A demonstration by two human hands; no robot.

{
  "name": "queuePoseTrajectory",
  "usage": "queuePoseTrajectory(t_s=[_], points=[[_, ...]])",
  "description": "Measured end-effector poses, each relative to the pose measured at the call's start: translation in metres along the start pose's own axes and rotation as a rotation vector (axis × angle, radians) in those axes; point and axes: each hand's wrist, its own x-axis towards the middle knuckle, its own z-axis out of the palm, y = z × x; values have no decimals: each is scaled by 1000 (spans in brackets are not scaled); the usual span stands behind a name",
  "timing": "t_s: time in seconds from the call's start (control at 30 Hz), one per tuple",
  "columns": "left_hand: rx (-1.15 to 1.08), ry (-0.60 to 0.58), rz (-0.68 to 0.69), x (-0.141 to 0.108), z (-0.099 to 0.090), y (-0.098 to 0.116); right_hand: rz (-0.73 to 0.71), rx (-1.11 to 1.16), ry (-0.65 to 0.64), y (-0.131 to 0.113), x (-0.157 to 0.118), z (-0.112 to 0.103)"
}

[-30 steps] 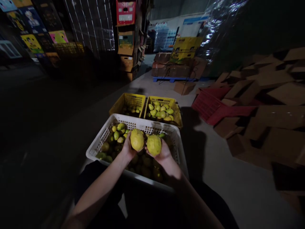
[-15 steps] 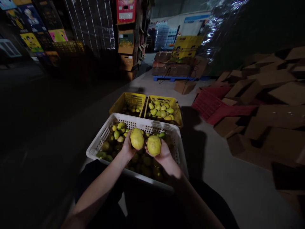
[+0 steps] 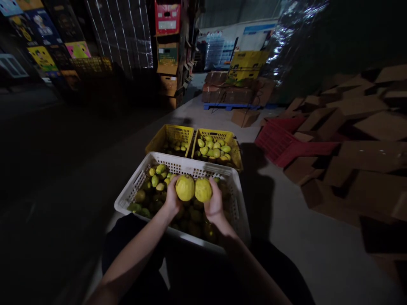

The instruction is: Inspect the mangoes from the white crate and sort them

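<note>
My left hand (image 3: 172, 198) is closed around a large yellow-green fruit (image 3: 185, 187). A second such fruit (image 3: 203, 189) is gripped in my right hand (image 3: 215, 202), close beside the first. Both are held above a white perforated crate (image 3: 148, 159) that contains many green and yellow fruits (image 3: 154, 181). Shadow darkens the crate's lower part, so the fruits there show only dimly. Behind it stand two yellow crates: the left one (image 3: 154, 137) holds some fruits low inside, and the right one (image 3: 237, 156) holds several yellow-green fruits (image 3: 216, 153) nearer its rim.
A red crate (image 3: 280, 142) lies tipped at the right beside a heap of cardboard boxes (image 3: 375, 161). Farther back, a blue pallet (image 3: 227, 106) bears cartons and a yellow box (image 3: 248, 65). Tall carton stacks (image 3: 168, 55) stand at the back left.
The two fruits have come closer together and turned in my hands. My right hand has shifted from beneath its fruit to the fruit's right side.
</note>
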Motion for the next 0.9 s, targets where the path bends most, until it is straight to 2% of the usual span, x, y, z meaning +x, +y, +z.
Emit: queuePoseTrajectory(t_s=[0.17,0.27,0.33,0.43,0.53,0.9], points=[[120,-43,166,2,-2,-3,-94,2,130,8,-3,-2],[158,-82,192,-1,-1,0,-162,-48,154,9,-4,-7],[167,-126,169,-4,2,3,-208,-81,122,8,-4,-9],[190,-204,143,-9,6,6,-267,-144,8,7,-7,-11],[209,-233,146,-12,8,9,-316,-211,-78,5,-10,-12],[103,-179,89,-7,7,11,-343,-235,-102,4,-15,-9]])
